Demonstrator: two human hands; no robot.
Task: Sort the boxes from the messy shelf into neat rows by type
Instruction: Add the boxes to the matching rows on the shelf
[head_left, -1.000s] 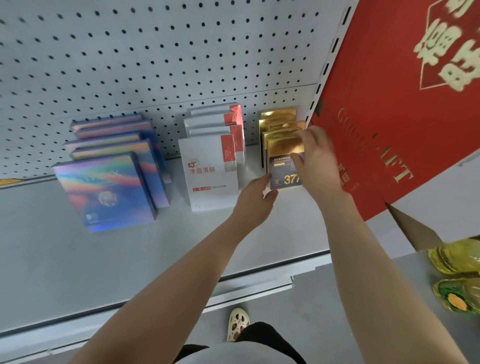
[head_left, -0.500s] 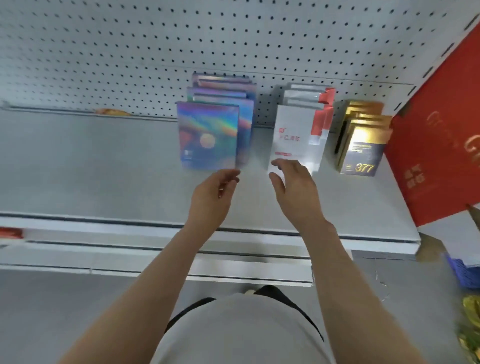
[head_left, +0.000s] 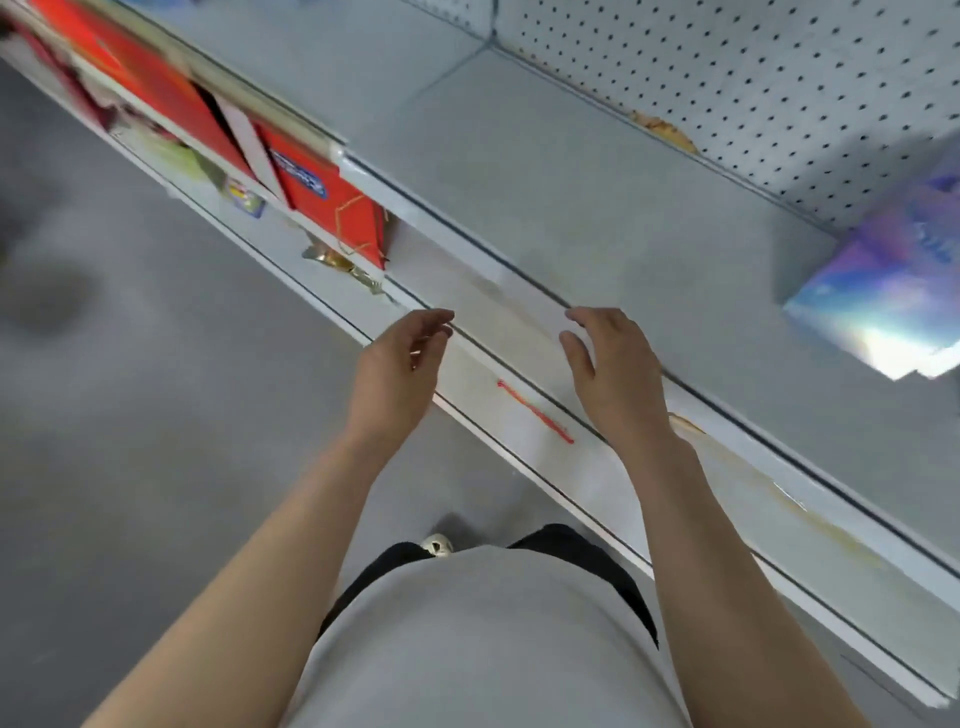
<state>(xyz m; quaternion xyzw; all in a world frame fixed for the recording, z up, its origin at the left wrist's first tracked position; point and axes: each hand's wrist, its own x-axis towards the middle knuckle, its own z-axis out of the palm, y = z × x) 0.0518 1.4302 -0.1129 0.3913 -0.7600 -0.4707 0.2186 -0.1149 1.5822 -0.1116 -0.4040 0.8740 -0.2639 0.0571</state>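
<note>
The person wears a light grey top (head_left: 483, 639) that fills the frame at 6 o'clock, with black trousers or shorts (head_left: 587, 566) showing as a dark band just above its hem. Both forearms are bare, with no sleeves, watch or rings in view. A pale shoe toe (head_left: 437, 545) peeks out at the hem's 11 o'clock edge.

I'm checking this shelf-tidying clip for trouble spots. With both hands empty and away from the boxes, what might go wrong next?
1. The iridescent holographic boxes sit at the frame's right edge, blurred; reaching back without looking could topple the row.
2. The red gift boxes on the lower shelf to the left stand near its front edge, so a passing left hand might knock them.
3. The right hand hovers over the grey metal shelf's front lip and could bump it.
</note>
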